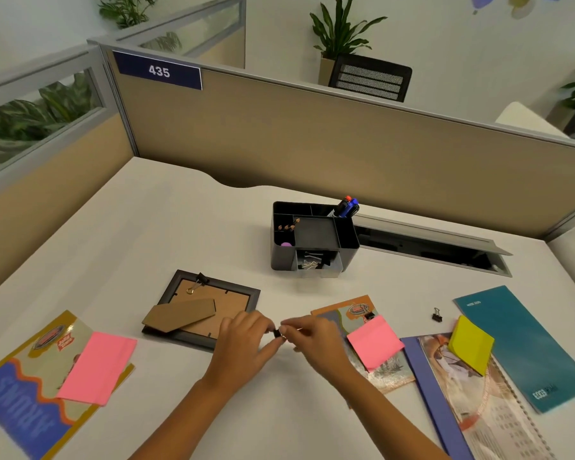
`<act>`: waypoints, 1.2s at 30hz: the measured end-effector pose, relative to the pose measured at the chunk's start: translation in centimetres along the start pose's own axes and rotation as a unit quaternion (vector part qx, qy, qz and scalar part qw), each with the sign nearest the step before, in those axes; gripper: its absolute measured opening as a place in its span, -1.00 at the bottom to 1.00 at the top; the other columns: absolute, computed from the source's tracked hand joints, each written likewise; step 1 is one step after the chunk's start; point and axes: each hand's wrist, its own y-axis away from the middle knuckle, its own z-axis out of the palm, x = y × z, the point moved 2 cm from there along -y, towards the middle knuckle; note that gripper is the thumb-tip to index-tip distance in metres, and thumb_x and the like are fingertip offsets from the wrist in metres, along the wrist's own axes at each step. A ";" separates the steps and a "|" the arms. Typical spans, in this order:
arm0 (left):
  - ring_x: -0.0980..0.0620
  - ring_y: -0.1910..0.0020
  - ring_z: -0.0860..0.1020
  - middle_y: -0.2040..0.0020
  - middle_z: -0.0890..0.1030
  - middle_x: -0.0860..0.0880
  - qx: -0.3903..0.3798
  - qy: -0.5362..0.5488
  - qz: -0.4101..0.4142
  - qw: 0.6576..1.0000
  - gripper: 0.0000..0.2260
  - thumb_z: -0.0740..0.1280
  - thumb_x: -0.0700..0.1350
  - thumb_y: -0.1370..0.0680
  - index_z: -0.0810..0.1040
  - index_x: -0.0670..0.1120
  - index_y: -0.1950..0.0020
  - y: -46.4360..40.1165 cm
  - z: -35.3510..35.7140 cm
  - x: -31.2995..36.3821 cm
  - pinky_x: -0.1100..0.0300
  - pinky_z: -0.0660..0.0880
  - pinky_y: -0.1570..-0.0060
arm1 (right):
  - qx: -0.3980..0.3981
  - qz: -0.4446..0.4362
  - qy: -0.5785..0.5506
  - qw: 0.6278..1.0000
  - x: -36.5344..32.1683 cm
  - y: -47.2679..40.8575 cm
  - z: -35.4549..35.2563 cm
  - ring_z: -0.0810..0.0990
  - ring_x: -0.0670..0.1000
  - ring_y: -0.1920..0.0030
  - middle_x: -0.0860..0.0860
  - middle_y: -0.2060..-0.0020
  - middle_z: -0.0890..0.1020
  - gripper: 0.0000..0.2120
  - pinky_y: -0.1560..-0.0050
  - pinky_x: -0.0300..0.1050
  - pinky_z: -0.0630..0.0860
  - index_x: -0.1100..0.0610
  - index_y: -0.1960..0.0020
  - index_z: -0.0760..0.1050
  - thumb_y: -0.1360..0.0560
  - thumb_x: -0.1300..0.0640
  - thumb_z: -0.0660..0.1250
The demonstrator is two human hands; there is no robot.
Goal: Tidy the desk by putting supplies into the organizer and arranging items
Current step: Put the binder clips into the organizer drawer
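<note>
We pinch a small black binder clip (277,333) between the fingertips of our left hand (246,340) and right hand (312,336), just above the white desk (180,227) near its front edge. The dark organizer (312,237) stands further back at centre, with markers (347,207) upright in its rear right compartment and clips in its front drawer. A second binder clip (437,315) lies well apart to the right, beside the teal booklet (525,346).
</note>
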 end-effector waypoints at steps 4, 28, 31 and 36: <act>0.16 0.05 0.54 0.06 0.59 0.17 0.003 0.004 -0.003 1.000 -0.69 0.18 0.27 -0.51 0.54 0.08 -0.01 0.4 -0.1 0.1 0.20 0.44 0.12 | 0.038 0.030 -0.077 0.996 -0.1 -0.2 -0.2 0.65 0.02 0.21 0.02 0.23 0.67 -0.86 0.14 -0.22 0.59 0.20 0.01 0.64 -0.45 0.27 0.37; -0.03 -0.48 0.19 -0.52 0.20 -0.02 -0.156 -0.098 -0.018 0.983 -0.54 -0.02 0.10 -0.61 0.21 0.02 -0.49 6.3 1.8 -3.6 -0.07 0.19 -0.31 | 0.313 0.094 0.056 0.943 -0.4 -12.6 -3.7 0.54 0.14 -0.01 0.17 0.20 0.62 -0.80 0.09 0.00 0.56 0.07 -0.08 0.52 -0.47 0.20 0.28; 0.05 -0.41 0.32 -0.42 0.39 0.04 -0.117 -0.090 -0.023 0.989 -0.58 0.05 0.08 -0.59 0.33 0.02 -0.43 5.1 0.4 -4.3 0.03 0.27 -0.19 | 0.328 0.106 0.072 0.936 -0.4 -12.6 -3.3 0.44 0.08 -0.04 0.18 0.14 0.62 -0.79 0.12 -0.10 0.40 0.09 -0.11 0.52 -0.48 0.19 0.30; 0.01 -0.10 0.53 -0.14 0.56 0.05 -0.005 -0.117 -0.091 0.989 -0.67 0.12 -0.01 -0.52 0.51 0.00 -0.22 0.2 -2.9 -7.5 0.07 0.37 0.09 | 0.343 0.118 0.084 0.928 0.1 -12.9 -2.9 0.37 0.03 0.01 0.20 0.08 0.61 -0.81 0.12 -0.14 0.30 0.11 -0.11 0.51 -0.50 0.19 0.30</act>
